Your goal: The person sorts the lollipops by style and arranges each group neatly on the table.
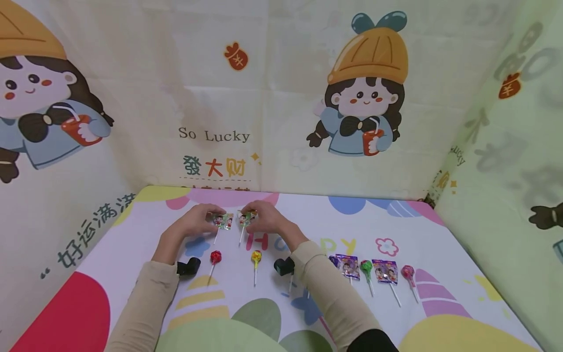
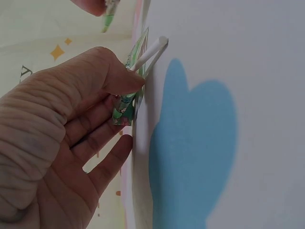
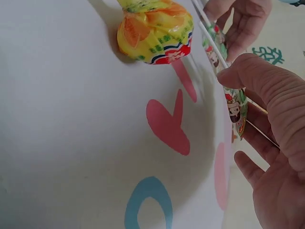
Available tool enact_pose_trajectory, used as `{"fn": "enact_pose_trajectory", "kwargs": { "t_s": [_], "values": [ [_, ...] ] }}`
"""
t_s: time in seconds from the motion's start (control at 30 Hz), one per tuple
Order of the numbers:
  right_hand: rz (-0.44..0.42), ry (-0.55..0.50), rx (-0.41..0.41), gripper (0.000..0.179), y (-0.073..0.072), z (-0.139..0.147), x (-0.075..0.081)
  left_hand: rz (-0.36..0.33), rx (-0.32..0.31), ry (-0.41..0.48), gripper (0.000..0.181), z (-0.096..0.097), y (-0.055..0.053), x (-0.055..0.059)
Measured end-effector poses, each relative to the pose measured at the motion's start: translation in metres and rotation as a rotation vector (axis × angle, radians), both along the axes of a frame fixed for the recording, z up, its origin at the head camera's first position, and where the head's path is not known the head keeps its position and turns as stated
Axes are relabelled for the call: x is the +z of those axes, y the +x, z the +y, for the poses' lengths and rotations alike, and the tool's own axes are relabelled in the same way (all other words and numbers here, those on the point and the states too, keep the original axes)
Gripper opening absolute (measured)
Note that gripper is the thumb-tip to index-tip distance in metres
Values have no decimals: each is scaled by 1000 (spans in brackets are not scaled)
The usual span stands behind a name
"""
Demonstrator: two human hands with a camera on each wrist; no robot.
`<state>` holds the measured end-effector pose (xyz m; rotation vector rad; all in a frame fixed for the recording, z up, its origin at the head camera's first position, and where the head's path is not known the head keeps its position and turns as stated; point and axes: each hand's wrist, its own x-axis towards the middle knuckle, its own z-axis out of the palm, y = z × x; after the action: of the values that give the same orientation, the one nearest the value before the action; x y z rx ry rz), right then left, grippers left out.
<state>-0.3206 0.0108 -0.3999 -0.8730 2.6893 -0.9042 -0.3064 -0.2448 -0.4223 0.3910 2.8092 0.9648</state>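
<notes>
My left hand (image 1: pixel 196 221) pinches a lollipop in a flat green printed wrapper (image 1: pixel 226 221) between thumb and fingers, its white stick pointing down toward the table. A matching green-wrapped lollipop (image 1: pixel 245 218) is held by my right hand (image 1: pixel 267 219), just to the right of the first. In the right wrist view the thumb presses on this wrapper (image 3: pixel 234 107) near its stick. Nearer to me lie a red lollipop (image 1: pixel 215 257) and a yellow lollipop (image 1: pixel 256 257), side by side with a space between them. Both held lollipops are at the back part of the table.
At the right lie a purple-wrapped lollipop (image 1: pixel 350 267), a green one (image 1: pixel 366 268), another purple-wrapped one (image 1: pixel 385 272) and a pinkish-red one (image 1: pixel 408 273). My right sleeve (image 1: pixel 336 288) partly hides this row. A printed cloth wall (image 1: pixel 281 112) rises behind the patterned table (image 1: pixel 303 210).
</notes>
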Motion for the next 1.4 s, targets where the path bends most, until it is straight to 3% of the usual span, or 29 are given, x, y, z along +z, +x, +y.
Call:
{"fn": "enact_pose_trajectory", "kwargs": {
  "t_s": [0.43,0.87,1.4],
  "values": [
    [-72,7,-2,46,-7,-6,-10,8,-11,11,51,1,0,1],
    [-111,16,-13,48,-4,-7,-10,-14,2,15,51,1,1,2],
    [-83,-23,-9,61,0,-2,-4,-34,21,19,51,1,0,2]
  ]
}}
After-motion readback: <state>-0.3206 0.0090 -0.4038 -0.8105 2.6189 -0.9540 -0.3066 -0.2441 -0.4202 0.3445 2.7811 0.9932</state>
